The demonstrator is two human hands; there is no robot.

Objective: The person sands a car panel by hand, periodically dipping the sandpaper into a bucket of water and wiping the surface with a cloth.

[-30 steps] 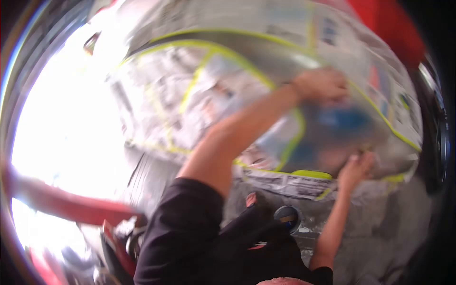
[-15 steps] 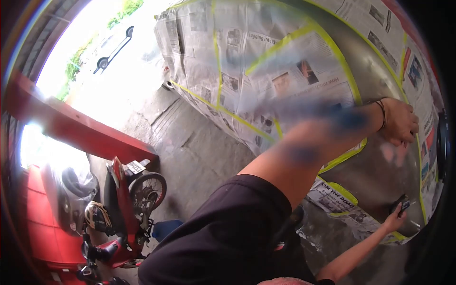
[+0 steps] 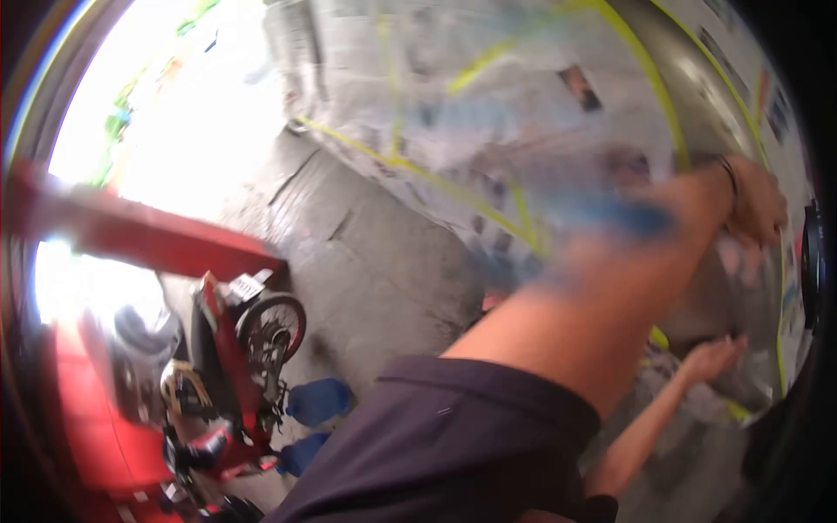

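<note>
My left hand, with dark bands at the wrist, reaches across to the bare grey metal panel. Its fingers are loosely bent and apart near the yellow-taped edge, with nothing visible in them. My right hand is lower, over the panel's lower part; its fingers are pressed together and blurred, and what they hold cannot be made out. Newspaper sheets joined with yellow tape cover the surface around the panel. A blurred blue patch lies across my left forearm.
At lower left stands a red motorbike beside a red covered object. A red beam crosses the left side. Blue containers rest on the concrete floor. Bright daylight fills the upper left.
The view has shifted and blurred. My left hand appears further right and slightly higher, and my right hand higher. The dark item seen earlier in my right hand no longer shows clearly.
</note>
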